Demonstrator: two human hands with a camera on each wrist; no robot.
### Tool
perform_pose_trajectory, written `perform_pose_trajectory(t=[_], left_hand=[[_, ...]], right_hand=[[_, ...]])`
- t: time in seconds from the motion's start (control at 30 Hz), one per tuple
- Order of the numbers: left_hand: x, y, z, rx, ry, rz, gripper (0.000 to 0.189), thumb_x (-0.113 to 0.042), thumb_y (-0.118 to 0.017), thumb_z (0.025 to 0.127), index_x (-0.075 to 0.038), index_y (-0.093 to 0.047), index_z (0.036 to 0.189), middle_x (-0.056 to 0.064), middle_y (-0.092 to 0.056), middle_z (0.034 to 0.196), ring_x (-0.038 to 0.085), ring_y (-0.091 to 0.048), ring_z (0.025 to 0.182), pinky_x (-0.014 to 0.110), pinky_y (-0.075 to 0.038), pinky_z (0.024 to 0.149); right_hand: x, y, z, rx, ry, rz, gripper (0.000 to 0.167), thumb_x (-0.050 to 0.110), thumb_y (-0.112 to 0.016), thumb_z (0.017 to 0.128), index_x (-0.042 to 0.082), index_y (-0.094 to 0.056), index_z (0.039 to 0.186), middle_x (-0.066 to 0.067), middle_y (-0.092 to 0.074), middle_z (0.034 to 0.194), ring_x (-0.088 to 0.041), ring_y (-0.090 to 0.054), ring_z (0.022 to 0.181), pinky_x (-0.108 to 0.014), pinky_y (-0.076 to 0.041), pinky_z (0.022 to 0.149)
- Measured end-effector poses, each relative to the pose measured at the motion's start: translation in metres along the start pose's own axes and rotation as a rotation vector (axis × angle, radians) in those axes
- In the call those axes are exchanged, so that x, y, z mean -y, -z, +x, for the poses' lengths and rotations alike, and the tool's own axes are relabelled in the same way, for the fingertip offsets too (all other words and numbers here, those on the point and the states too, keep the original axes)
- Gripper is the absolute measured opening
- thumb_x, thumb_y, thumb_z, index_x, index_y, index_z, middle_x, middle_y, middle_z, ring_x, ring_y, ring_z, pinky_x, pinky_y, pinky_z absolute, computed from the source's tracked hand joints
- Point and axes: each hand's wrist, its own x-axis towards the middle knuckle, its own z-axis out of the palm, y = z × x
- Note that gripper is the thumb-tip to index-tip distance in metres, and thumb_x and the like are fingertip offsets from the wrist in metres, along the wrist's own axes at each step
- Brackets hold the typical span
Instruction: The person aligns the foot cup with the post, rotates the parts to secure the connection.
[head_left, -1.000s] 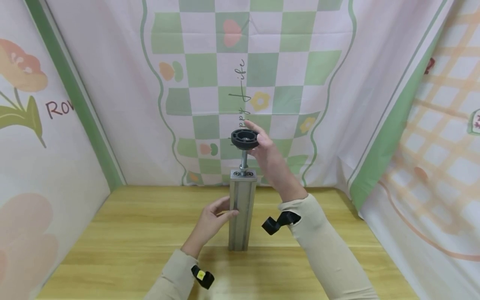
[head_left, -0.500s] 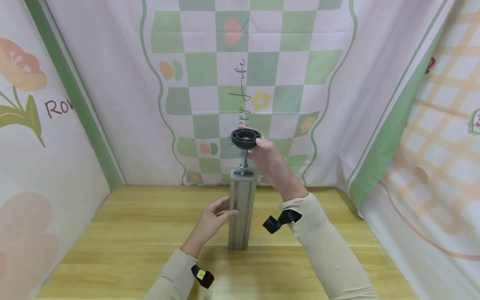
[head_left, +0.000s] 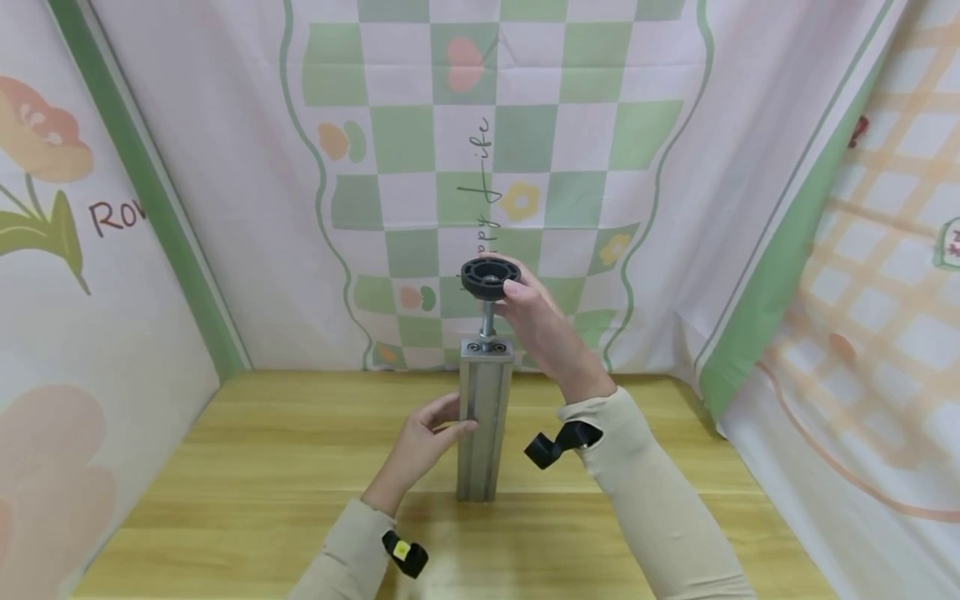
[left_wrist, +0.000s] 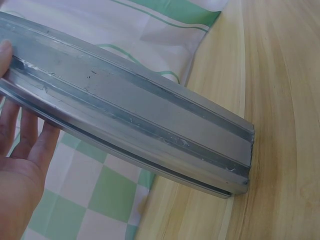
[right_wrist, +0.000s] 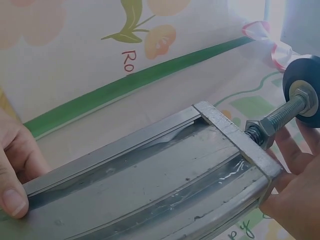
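Note:
An aluminium extrusion profile (head_left: 486,442) stands upright on the table. Its top carries a metal end plate (right_wrist: 235,142), out of which rises a threaded rod (right_wrist: 285,116) with a hex nut (right_wrist: 261,132). Crowning the rod is a black round levelling foot (head_left: 480,292), its ribbed hollow side facing up. My left hand (head_left: 420,446) grips the profile around mid-height, thumb on the near face and fingers behind, as the left wrist view also shows. With the thumb on its rim and fingers behind it, my right hand (head_left: 543,329) holds the levelling foot; those fingers are partly hidden.
The wooden table (head_left: 300,467) extends around the profile's base. Patterned cloth (head_left: 405,142) hangs behind the table and down both sides. Each sleeved wrist wears a black strap mount, such as the right mount (head_left: 562,443).
My right index finger, stretched up past the levelling foot earlier, has come down behind it, and the thumb has slid slightly left over the rim. My left hand and the profile stay put.

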Motion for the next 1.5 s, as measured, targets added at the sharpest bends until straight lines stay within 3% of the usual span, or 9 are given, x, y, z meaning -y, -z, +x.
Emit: perform_pose_trajectory(t=[0.37,0.47,0.57,0.77,0.9,1.03,1.2,1.4,1.5], left_hand=[[0.0,0.0,-0.002,0.002,0.001,0.003,0.05,-0.035,-0.077,0.09,-0.018,-0.063,0.135,0.002,-0.069,0.116,0.02,-0.063,0.112,0.042,-0.048,0.102],[0.001,0.0,-0.002,0.003,0.001,0.007,0.052,-0.037,-0.077,0.089,-0.019,-0.063,0.135,0.001,-0.069,0.116,0.02,-0.063,0.112,0.042,-0.048,0.102],[0.001,0.001,-0.003,0.005,0.0,0.006,0.052,-0.038,-0.077,0.09,-0.019,-0.062,0.136,0.0,-0.069,0.116,0.02,-0.063,0.112,0.042,-0.049,0.102],[0.001,0.0,-0.003,0.005,-0.003,-0.003,0.05,-0.037,-0.077,0.089,-0.02,-0.063,0.134,0.0,-0.069,0.116,0.019,-0.063,0.112,0.04,-0.049,0.101],[0.002,0.0,-0.002,0.008,-0.011,-0.002,0.049,-0.035,-0.077,0.09,-0.018,-0.064,0.134,0.002,-0.069,0.116,0.02,-0.063,0.111,0.039,-0.05,0.1],[0.001,0.0,-0.002,0.008,-0.008,-0.006,0.049,-0.033,-0.077,0.09,-0.017,-0.063,0.135,0.003,-0.069,0.116,0.021,-0.063,0.111,0.038,-0.05,0.1],[0.001,0.001,-0.002,0.004,0.0,0.0,0.051,-0.035,-0.077,0.09,-0.016,-0.062,0.136,0.002,-0.069,0.117,0.02,-0.063,0.113,0.039,-0.049,0.101],[-0.001,0.001,-0.001,-0.003,-0.003,-0.003,0.051,-0.033,-0.077,0.09,-0.015,-0.062,0.135,0.004,-0.069,0.116,0.021,-0.063,0.112,0.042,-0.049,0.101],[-0.001,0.001,-0.001,-0.005,-0.008,-0.005,0.05,-0.032,-0.077,0.09,-0.015,-0.063,0.135,0.004,-0.069,0.116,0.021,-0.063,0.111,0.042,-0.049,0.101]], right_hand=[[0.0,-0.004,-0.001,-0.104,0.032,-0.064,0.058,0.032,-0.059,0.092,0.005,-0.039,0.138,-0.013,-0.054,0.128,-0.022,-0.052,0.118,-0.038,-0.037,0.105],[0.001,-0.005,-0.002,-0.146,0.007,-0.083,0.073,0.049,-0.073,0.087,0.008,-0.039,0.135,-0.013,-0.055,0.127,-0.021,-0.053,0.117,-0.038,-0.038,0.105],[0.001,-0.008,-0.002,-0.186,-0.017,-0.079,0.092,0.063,-0.083,0.071,0.011,-0.038,0.132,-0.012,-0.055,0.126,-0.019,-0.055,0.116,-0.036,-0.041,0.102],[0.001,-0.011,-0.002,-0.233,-0.025,-0.039,0.099,0.061,-0.089,0.063,0.013,-0.034,0.13,-0.012,-0.054,0.127,-0.02,-0.059,0.112,-0.034,-0.046,0.098],[0.001,-0.01,-0.003,-0.194,-0.024,-0.098,0.106,0.067,-0.079,0.074,0.017,-0.026,0.151,-0.016,-0.044,0.143,-0.025,-0.051,0.126,-0.046,-0.036,0.111],[-0.001,-0.007,-0.001,-0.1,0.008,-0.039,0.09,0.062,-0.054,0.094,0.014,-0.016,0.16,-0.023,-0.034,0.154,-0.032,-0.038,0.14,-0.049,-0.021,0.119],[-0.002,-0.004,0.002,0.017,0.037,0.084,0.071,0.045,-0.03,0.104,0.002,-0.016,0.159,-0.025,-0.04,0.152,-0.035,-0.033,0.143,-0.044,-0.028,0.114],[-0.001,-0.002,0.003,0.074,0.034,0.123,0.071,0.04,-0.033,0.102,-0.004,-0.022,0.156,-0.01,-0.054,0.142,-0.029,-0.045,0.129,-0.037,-0.038,0.097],[-0.002,-0.001,0.003,0.077,0.037,0.126,0.069,0.039,-0.034,0.102,-0.008,-0.027,0.153,-0.007,-0.057,0.139,-0.026,-0.046,0.127,-0.038,-0.038,0.098]])
